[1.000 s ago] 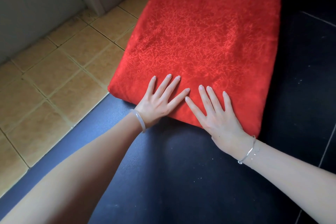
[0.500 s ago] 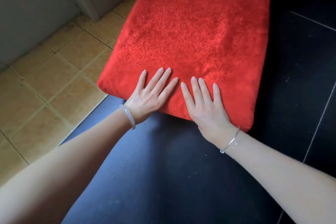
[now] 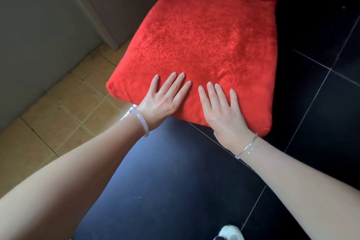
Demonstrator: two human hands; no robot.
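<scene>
Red cushion (image 3: 204, 45) lies flat; your left hand (image 3: 161, 103) and right hand (image 3: 224, 111) press flat-fingered, gripping nothing; smoothing looks nearly done.

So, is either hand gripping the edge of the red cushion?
No, the left hand and the right hand both lie flat on top of the red cushion near its front edge, fingers straight.

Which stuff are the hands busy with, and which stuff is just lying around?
Busy with: red cushion, left hand and right hand, both pressing flat on its near edge.
Just around: white shoe, tan tiles, black floor.
</scene>
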